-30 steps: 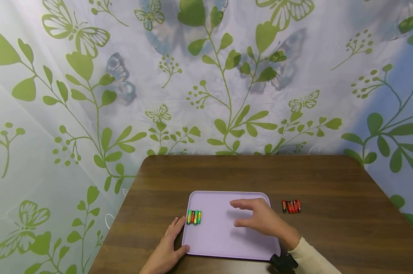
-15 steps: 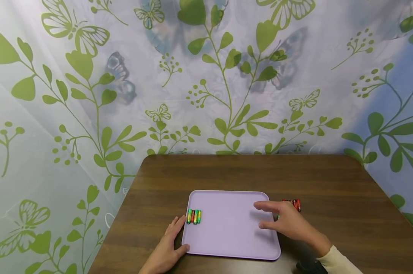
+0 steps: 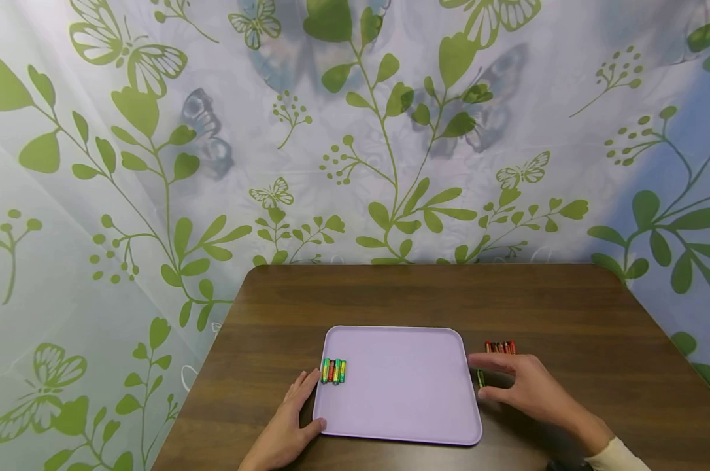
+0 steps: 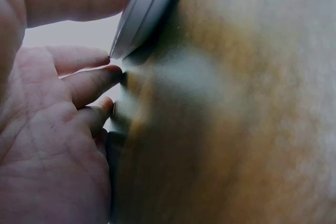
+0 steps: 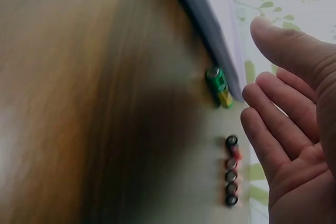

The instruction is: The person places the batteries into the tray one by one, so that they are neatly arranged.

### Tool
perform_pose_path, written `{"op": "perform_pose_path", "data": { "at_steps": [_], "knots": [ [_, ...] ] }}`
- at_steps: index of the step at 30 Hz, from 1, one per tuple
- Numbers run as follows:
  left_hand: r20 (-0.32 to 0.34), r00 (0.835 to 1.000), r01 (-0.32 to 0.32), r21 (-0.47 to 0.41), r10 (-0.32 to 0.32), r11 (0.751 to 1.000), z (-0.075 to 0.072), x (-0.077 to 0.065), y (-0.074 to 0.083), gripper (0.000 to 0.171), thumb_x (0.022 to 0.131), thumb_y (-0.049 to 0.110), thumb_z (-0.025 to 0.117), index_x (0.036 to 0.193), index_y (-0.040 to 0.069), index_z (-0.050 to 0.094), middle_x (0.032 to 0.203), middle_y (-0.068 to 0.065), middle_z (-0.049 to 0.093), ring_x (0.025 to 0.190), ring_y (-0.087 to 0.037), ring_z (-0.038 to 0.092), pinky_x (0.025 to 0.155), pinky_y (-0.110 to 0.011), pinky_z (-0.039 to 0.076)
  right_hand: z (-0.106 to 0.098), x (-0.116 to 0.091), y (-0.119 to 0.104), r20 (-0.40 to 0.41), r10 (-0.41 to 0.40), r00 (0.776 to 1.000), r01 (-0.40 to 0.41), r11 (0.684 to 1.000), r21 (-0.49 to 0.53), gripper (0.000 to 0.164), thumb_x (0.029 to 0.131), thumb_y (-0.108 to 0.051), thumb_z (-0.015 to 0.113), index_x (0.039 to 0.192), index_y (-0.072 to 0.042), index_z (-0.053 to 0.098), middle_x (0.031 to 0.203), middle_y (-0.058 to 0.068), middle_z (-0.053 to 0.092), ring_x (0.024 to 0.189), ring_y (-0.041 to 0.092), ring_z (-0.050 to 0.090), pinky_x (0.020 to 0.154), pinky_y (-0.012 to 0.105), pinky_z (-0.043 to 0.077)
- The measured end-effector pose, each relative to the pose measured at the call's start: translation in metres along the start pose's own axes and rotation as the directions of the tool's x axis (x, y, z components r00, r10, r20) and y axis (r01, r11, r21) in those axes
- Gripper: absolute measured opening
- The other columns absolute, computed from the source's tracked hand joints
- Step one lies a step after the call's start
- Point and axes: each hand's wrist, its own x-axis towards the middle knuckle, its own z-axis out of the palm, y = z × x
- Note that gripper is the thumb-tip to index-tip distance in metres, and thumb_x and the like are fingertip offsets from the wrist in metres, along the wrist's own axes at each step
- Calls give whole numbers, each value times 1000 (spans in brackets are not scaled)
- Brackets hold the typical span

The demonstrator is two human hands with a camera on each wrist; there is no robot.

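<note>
A lilac tray (image 3: 402, 386) lies on the table, with a short row of green-yellow and red batteries (image 3: 334, 371) along its left side. My left hand (image 3: 287, 422) rests at the tray's left edge, its fingers fairly straight; the left wrist view shows the thumb at the tray rim (image 4: 144, 17). Just off the tray's right edge lies a single green battery (image 3: 480, 378), which the right wrist view also shows beside the rim. My right hand (image 3: 531, 389) hovers around it, thumb and fingers apart, holding nothing. It partly hides the red batteries (image 3: 500, 347) behind it.
The brown wooden table (image 3: 425, 294) extends behind and to both sides of the tray. Right of the tray, the several red batteries stand in a row side by side. A curtain (image 3: 355, 131) with green leaves and butterflies hangs behind the table's far edge.
My right hand has moved right, from above the tray to beside its right edge, near the green battery. The left hand and the batteries on the tray have stayed in place.
</note>
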Motion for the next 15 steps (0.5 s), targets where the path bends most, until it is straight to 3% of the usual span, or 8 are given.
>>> {"op": "perform_pose_path", "data": {
  "at_steps": [8, 15],
  "knots": [
    [0, 1000, 2, 3, -2, 1000, 0, 1, -1, 89, 93, 12, 80, 171, 14, 37, 176, -17, 38, 167, -52, 16, 124, -83, 20, -1, -7, 10, -70, 1, 998, -9, 993, -118, 53, 81, -34, 98, 130, -23, 80, 124, -9, 82, 116, 4, 75, 94, 24, 62],
    [1, 1000, 0, -6, 0, 1000, 0, 0, 1, 89, 94, 13, 81, 171, 13, 37, 176, -19, 38, 167, -54, 15, 123, -84, 18, 3, -6, 12, -79, 6, 997, -19, 986, -166, 53, 79, -30, 100, 128, -22, 81, 122, -9, 83, 113, 6, 77, 93, 30, 64]
  ]
}}
